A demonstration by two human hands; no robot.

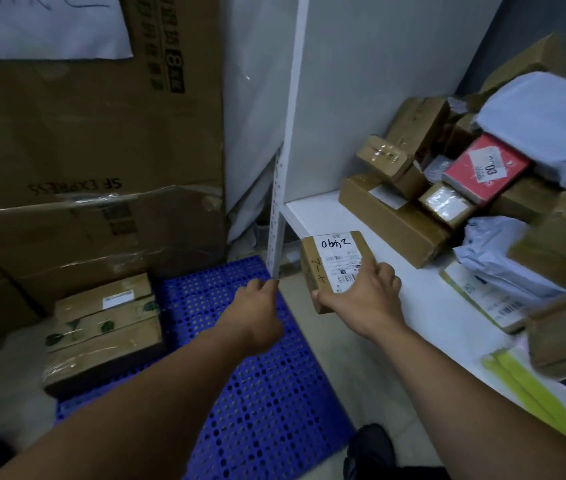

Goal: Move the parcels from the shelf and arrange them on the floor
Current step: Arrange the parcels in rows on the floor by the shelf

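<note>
Blue perforated mat [257,393]: lies flat, lower centre. Two large cartons stand stacked at left. Upper carton [84,133]: printed "SF EXPRESS", upside down. Lower carton [101,237]: banded with clear tape. White sheet [45,26]: covers the upper carton's top-left face. Dark shoe [368,448]: bottom edge, just beside the mat's near-right corner.

1. My left hand [257,306]: arm stretched forward, fingers curled; I cannot tell whether it holds anything.
2. My right hand [361,296]: arm stretched forward, fingers gripping a small parcel [330,261].
</note>
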